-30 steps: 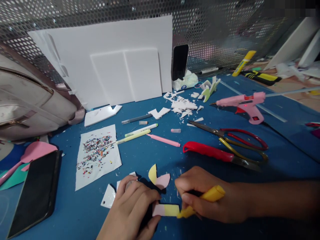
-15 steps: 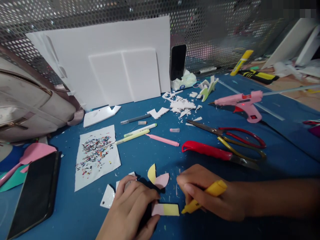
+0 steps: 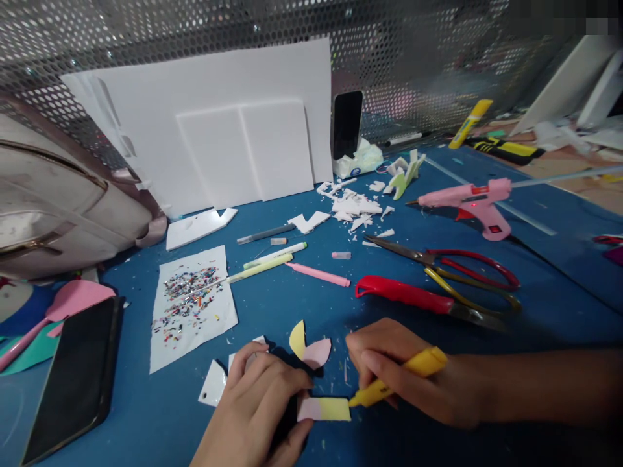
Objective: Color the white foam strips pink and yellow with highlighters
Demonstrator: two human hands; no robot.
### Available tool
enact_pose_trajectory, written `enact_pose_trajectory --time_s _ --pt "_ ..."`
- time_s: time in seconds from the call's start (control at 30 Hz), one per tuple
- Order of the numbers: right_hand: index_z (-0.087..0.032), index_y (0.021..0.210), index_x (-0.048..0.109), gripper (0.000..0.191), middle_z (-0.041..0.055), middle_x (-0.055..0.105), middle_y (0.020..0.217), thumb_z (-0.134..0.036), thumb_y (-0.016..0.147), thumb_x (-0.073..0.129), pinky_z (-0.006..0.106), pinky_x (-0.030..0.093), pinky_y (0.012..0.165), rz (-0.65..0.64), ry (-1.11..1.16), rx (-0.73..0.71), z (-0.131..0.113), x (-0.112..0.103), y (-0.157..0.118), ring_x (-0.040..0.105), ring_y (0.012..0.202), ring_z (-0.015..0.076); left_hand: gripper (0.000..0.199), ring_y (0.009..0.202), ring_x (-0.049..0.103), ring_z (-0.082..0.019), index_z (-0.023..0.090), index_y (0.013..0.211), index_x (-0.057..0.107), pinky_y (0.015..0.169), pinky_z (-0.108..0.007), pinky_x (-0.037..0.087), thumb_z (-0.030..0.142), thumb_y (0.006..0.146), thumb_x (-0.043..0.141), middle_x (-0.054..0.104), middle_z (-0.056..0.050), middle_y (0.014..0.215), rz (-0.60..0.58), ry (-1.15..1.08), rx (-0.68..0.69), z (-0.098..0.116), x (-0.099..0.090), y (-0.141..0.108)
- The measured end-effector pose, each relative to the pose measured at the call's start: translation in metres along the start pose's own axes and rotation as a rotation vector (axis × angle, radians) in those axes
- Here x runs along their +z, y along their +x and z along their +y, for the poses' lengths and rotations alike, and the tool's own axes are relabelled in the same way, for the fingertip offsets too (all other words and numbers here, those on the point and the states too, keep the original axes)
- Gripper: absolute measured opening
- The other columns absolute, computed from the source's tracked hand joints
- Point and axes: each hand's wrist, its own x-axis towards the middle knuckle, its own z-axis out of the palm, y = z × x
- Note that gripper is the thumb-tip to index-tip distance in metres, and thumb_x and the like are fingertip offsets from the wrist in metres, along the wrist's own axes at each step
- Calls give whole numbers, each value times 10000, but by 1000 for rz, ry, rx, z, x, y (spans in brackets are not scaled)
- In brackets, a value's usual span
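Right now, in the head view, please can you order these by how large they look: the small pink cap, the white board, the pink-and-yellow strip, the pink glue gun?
1. White board
2. Pink glue gun
3. Pink-and-yellow strip, counting only what shows beside the left hand
4. Small pink cap

From over here I have the strip (image 3: 331, 409) at near centre, its left end in the left hand (image 3: 267, 399), the marker (image 3: 426, 363) in the right hand (image 3: 399, 373) at the strip's right end. The cutout (image 3: 318, 353) lies just beyond. Left of these is a sheet (image 3: 163, 347) with bits (image 3: 192, 285) on it; farther left, a phone (image 3: 75, 376). Pens (image 3: 318, 274) lie mid-scene, shears (image 3: 428, 258) to their right, the glue gun (image 3: 487, 201) beyond. A board (image 3: 141, 117) stands far off, a bag (image 3: 68, 201) to its left, scraps (image 3: 356, 206) near its right end.
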Motion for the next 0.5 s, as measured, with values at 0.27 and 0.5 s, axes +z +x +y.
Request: enact_pose_trajectory --time_s 0.27,0.5 --pt "-200 757 453 393 -37 461 634 -319 1069 247 269 398 580 11 -33 -12 2 2 -1 480 573 119 246 904 630 -153 225 1117 538 1035 -350 343 139 900 618 689 17 997 15 8 -23 1 0 3" --pt "-207 731 438 418 -18 471 629 -338 1066 226 292 405 574 3 -24 16 1 2 0 488 576 138 222 884 627 -168 235 1112 537 1012 -371 373 155 915 600 693 7 979 24 -12 -52 5 2 1"
